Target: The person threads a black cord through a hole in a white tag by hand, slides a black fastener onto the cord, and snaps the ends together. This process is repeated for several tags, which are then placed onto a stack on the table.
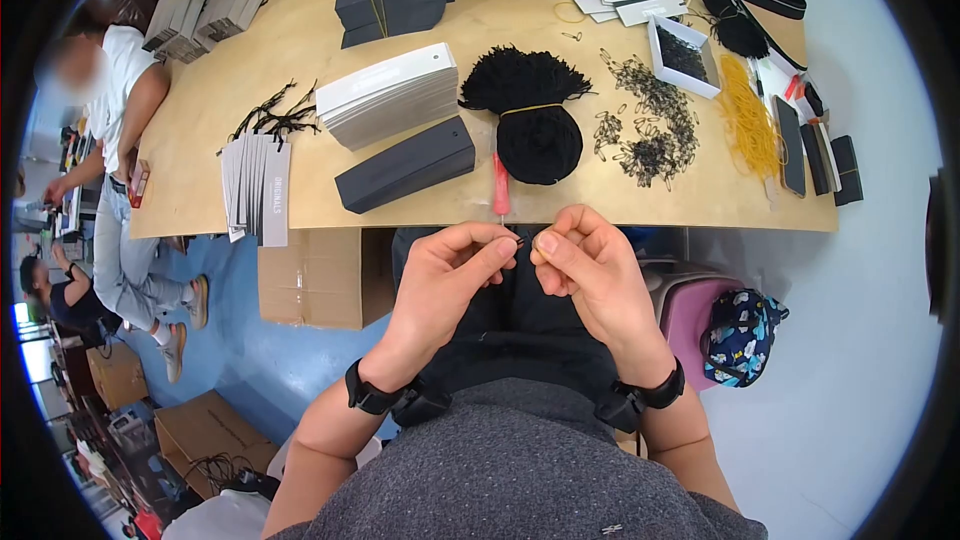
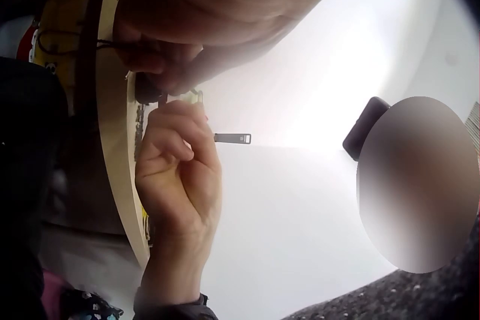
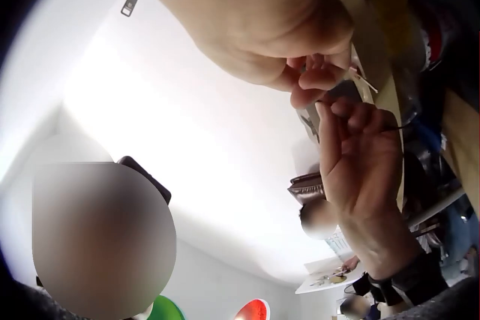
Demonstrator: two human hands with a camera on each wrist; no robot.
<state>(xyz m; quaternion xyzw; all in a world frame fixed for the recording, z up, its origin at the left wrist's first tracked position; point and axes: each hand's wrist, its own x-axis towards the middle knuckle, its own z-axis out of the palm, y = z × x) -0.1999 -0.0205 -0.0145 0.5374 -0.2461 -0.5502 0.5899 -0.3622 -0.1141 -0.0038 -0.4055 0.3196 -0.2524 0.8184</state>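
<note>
Both hands meet in front of the table's near edge, their fingertips close together. The left hand (image 1: 450, 275) pinches a black cord (image 1: 520, 241) between thumb and forefinger. In the left wrist view the cord (image 2: 82, 42) trails out beyond that hand. Opposite it, the right hand (image 1: 598, 275) has its thumb pressed on a curled forefinger; I cannot tell what small thing it pinches. Just past the fingers, a red-handled tool (image 1: 500, 190) with a thin metal shaft lies on the table. Behind it is a banded bundle of black cords (image 1: 540, 145).
On the table (image 1: 620, 205) lie loose black pins (image 1: 655, 145), a white box of pins (image 1: 685, 52), yellow bands (image 1: 748, 120) and a phone (image 1: 789, 145). Left are dark tags (image 1: 405, 167), white tags (image 1: 385, 100) and corded tags (image 1: 255, 185). A person (image 1: 120, 80) sits at the left end.
</note>
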